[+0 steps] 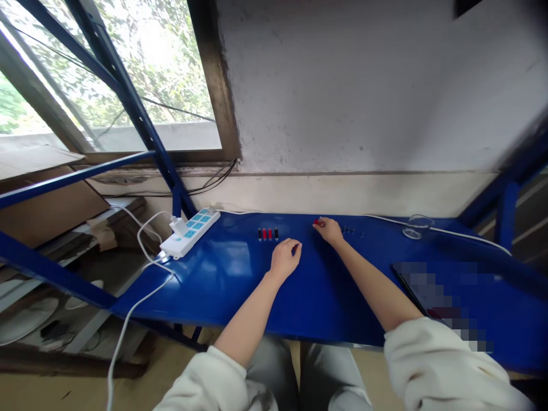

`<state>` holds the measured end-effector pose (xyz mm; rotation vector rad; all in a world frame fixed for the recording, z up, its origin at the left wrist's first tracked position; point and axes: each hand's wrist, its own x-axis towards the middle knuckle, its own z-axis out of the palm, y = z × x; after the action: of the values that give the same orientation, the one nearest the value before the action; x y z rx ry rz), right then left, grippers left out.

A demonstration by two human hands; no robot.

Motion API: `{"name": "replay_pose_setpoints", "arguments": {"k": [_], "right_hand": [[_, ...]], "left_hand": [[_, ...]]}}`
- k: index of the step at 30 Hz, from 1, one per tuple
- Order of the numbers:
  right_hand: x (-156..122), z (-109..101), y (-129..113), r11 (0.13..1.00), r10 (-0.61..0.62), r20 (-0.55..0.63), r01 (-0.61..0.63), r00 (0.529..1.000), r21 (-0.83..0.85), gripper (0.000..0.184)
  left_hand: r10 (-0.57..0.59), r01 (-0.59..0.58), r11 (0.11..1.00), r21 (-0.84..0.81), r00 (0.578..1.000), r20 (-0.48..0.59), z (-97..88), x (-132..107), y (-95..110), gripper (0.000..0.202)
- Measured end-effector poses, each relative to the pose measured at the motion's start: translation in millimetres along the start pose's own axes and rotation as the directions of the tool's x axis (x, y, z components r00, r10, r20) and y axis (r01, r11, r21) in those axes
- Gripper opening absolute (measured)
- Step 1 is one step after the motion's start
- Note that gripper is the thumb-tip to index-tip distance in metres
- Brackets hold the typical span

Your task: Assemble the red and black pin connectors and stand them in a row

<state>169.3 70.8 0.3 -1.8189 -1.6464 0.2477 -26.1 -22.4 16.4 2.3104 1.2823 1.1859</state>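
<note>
My right hand (329, 230) is closed in a pinch around a small red piece (317, 222), held over the far part of the blue table (240, 297). Left of it, my left hand (286, 258) hovers low or rests there, thumb and forefinger curled together; whether anything is in them is hidden. Just beyond it stands a short row of small cylinders with pale ends: a black cylinder (259, 234) on the outside, a red cylinder (264, 234) beside it, then another red and another black. Tiny pale parts (349, 230) lie right of my right wrist.
A white power strip (190, 233) with a plug in it lies at the left, its cable (124, 337) hanging over the edge. Clear round items (411, 233) sit at the back right. A blurred-out flat object (445, 302) lies at the right. Blue frame posts (171, 171) flank the table.
</note>
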Motion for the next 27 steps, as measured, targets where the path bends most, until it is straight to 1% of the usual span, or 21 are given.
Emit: {"name": "replay_pose_setpoints", "arguments": {"k": [5,8,13,18,22,25,27], "right_hand": [[8.5,4.4,2.2,0.997,0.049,0.048,-0.046,0.998,-0.067,0.015],[10.7,5.5,3.5,0.995,0.049,0.084,-0.042,0.995,-0.086,0.015],[12.7,5.2,4.8,0.993,0.033,0.112,-0.020,0.993,-0.117,0.015],[13.4,6.1,8.8,0.993,0.023,0.146,-0.005,0.989,-0.120,0.011],[14.9,7.2,12.9,0.992,0.036,0.158,-0.016,0.987,-0.126,0.010],[15.7,6.3,13.6,0.991,0.049,0.166,-0.027,0.985,-0.134,0.010],[15.9,5.1,12.5,0.990,0.055,0.174,-0.031,0.983,-0.138,0.010]], "left_hand": [[0.000,0.000,1.000,-0.006,1.000,-0.003,1.2,0.0,0.0,0.024],[-0.003,0.003,1.000,-0.007,1.000,-0.002,1.5,0.1,0.7,0.024],[-0.009,0.009,1.000,-0.023,1.000,0.006,1.1,0.2,1.5,0.024],[-0.023,0.023,0.999,-0.036,1.000,0.009,1.2,0.1,0.4,0.023],[-0.033,0.034,0.999,-0.029,0.999,0.030,2.0,-0.4,-0.3,0.023],[-0.057,0.057,0.998,0.002,0.997,0.056,2.3,-0.6,-1.4,0.023],[-0.102,0.100,0.994,0.041,0.993,0.065,1.5,-0.2,-3.3,0.023]]}}
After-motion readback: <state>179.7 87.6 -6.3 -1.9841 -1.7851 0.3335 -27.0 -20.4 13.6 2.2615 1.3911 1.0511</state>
